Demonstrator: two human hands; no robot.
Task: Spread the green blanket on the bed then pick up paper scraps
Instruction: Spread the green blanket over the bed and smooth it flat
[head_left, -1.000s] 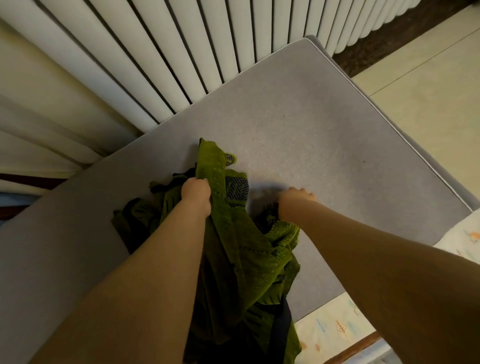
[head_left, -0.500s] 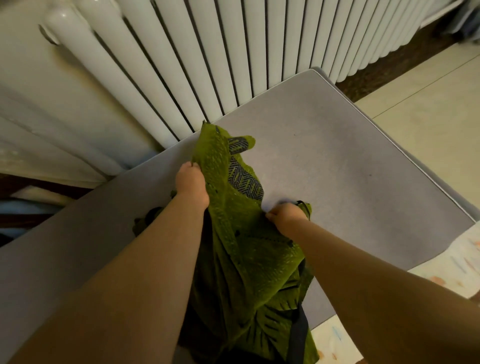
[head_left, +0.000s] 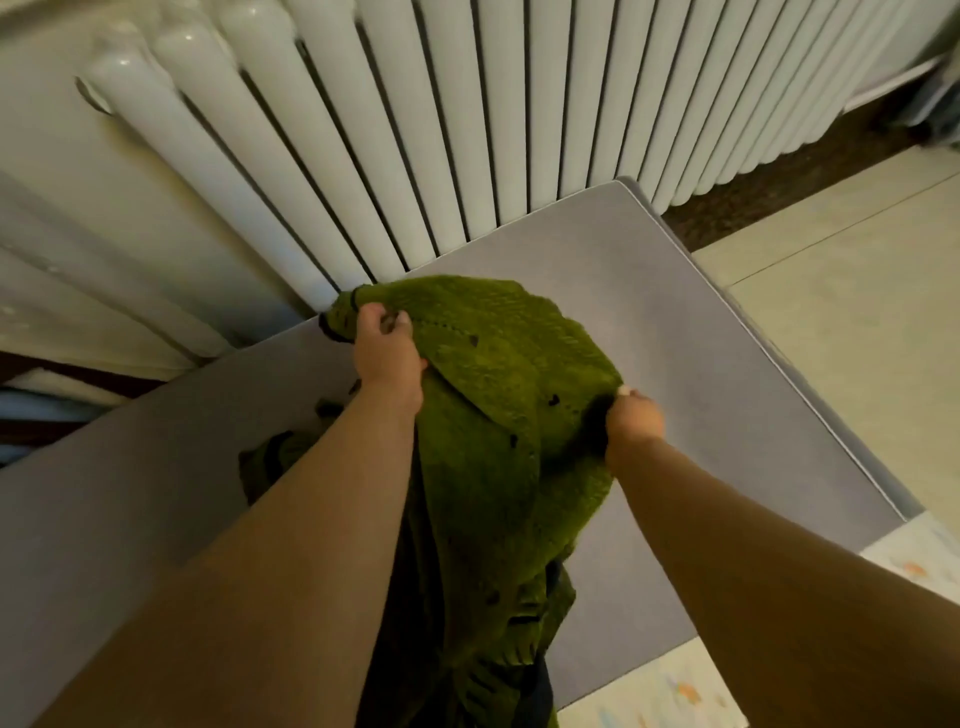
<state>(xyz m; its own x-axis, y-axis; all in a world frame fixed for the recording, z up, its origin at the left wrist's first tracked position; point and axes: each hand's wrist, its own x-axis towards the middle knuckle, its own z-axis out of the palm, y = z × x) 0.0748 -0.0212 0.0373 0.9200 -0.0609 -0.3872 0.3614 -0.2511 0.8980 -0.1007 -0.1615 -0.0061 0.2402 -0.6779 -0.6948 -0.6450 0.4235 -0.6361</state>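
Step in hand: spreading, scraps not yet begun. Green blanket (head_left: 498, 395) held bunched above grey bed (head_left: 701, 338), lower part trailing toward the near edge. Left hand (head_left: 387, 348) curled round far corner by the white radiator (head_left: 415, 130); right hand (head_left: 634, 418) pinching the edge opposite. Next move judged: draw hands apart, lay cloth flat. Versus half a second earlier: cloth opened wider, hands further apart, left hand nearer radiator.

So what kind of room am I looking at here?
Most likely a bedroom: a grey padded mattress stands against a white ribbed headboard-like wall panel, and both hands, left hand and right hand, hold a green knitted blanket above it.
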